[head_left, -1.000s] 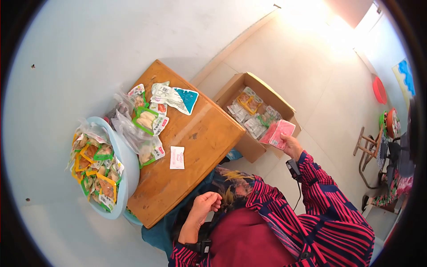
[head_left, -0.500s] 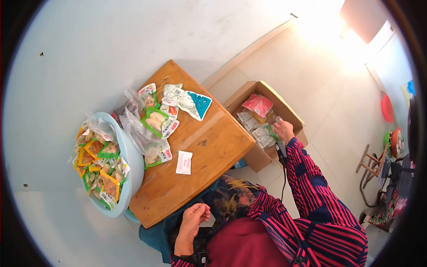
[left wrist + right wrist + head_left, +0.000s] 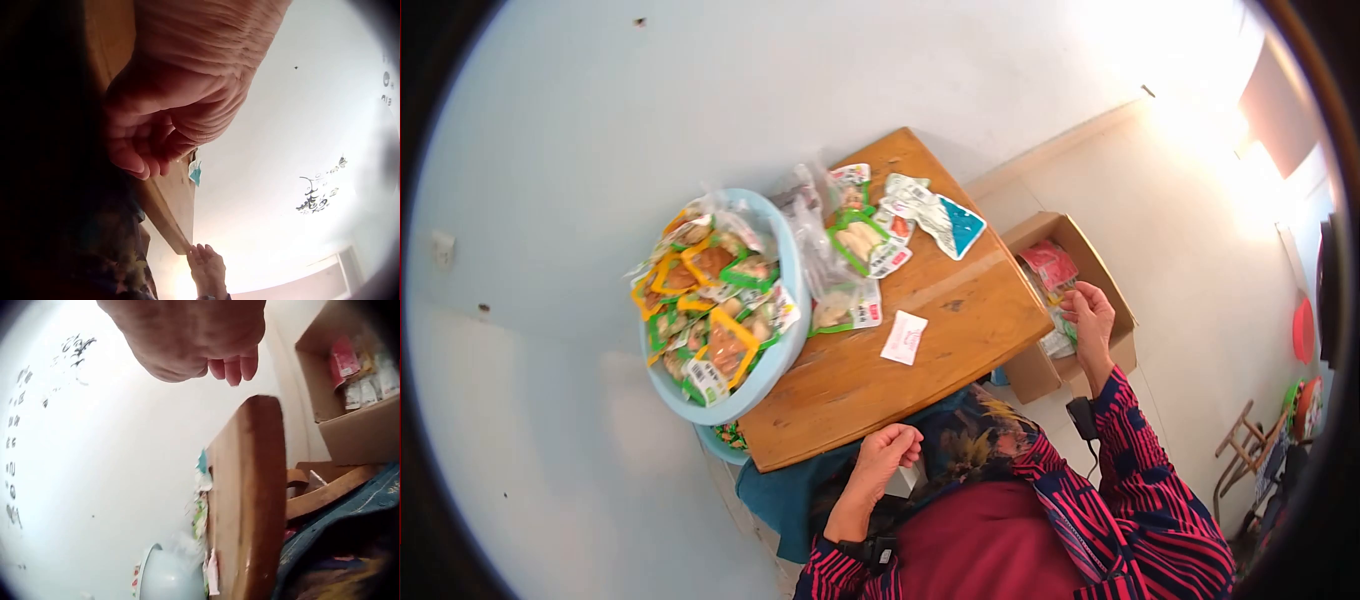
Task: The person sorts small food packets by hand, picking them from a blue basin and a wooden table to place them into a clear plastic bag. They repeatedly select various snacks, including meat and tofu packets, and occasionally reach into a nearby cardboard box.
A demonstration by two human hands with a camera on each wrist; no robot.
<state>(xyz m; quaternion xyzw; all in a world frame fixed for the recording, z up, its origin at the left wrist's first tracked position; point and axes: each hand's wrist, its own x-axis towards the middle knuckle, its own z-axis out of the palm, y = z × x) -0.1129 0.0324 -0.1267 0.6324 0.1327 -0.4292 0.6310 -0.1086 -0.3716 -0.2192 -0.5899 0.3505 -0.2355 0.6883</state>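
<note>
My right hand [image 3: 1094, 325], empty with relaxed fingers, is over the near side of a cardboard box [image 3: 1122, 345] beside the table. Pink packets [image 3: 1050, 265] lie in that box with clear and green ones. In the right wrist view the right hand [image 3: 200, 337] is above the table's corner, nothing in its fingers. My left hand [image 3: 883, 462] hangs loosely curled by the table's near edge, in front of my body; the left wrist view shows that hand [image 3: 181, 94] holding nothing. On the wooden table [image 3: 960, 320] lie a small white packet [image 3: 904, 338] and a white and teal pouch [image 3: 962, 228].
At the table's left stands a light blue tub [image 3: 792, 330] heaped with orange- and green-edged food packets [image 3: 725, 345]. Clear plastic bags [image 3: 810, 240] and several green-edged packets [image 3: 862, 242] lie between the tub and the pouch. A stool [image 3: 1248, 440] and a red basin [image 3: 1303, 328] are at the right.
The right hand let go of the pink packets, now in the box, and drew back toward the table. The left hand stayed loosely curled near the table edge. The head view has turned left.
</note>
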